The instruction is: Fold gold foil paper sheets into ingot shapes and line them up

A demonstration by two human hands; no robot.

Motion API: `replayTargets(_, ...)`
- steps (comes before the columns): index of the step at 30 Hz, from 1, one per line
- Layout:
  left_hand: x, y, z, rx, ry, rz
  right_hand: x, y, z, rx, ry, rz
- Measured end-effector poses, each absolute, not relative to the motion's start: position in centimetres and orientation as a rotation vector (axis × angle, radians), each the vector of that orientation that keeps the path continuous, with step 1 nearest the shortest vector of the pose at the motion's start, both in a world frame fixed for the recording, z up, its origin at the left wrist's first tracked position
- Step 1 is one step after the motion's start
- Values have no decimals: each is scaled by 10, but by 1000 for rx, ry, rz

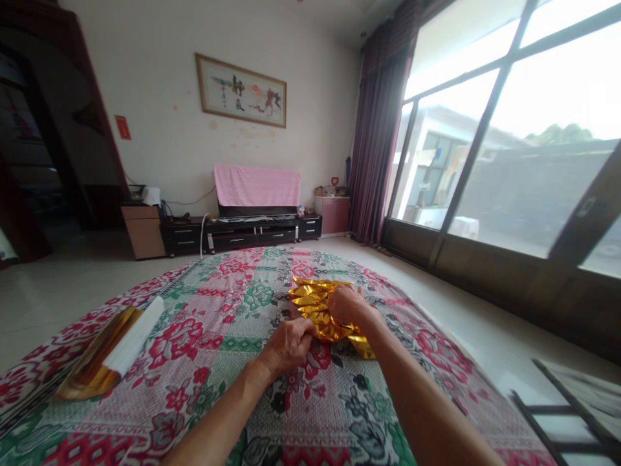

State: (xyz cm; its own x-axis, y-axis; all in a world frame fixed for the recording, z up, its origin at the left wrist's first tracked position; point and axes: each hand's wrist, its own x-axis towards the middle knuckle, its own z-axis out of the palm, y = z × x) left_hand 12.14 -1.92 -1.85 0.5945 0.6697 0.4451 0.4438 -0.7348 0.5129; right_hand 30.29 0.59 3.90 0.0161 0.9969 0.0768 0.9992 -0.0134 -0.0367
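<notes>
A crumpled, shiny gold foil sheet (317, 309) lies on the floral cloth (208, 362) that covers the round table. My left hand (287, 346) rests at the foil's near edge, its fingers curled and pinching the sheet. On top of the foil's right part, my right hand (347, 304) presses down with bent fingers. Both forearms reach in from the bottom of the view.
A stack of gold foil sheets with white backing (109, 356) lies at the table's left edge. Beyond the table stand a dark TV cabinet (242, 233) with a pink-covered screen, a purple curtain (378, 129) and large windows on the right.
</notes>
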Motion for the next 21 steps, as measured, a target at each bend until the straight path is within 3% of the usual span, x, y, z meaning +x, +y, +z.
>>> replayTargets(21,123,-25,-15,2417,984,891,296,-14,54,-2154,-2160,-96)
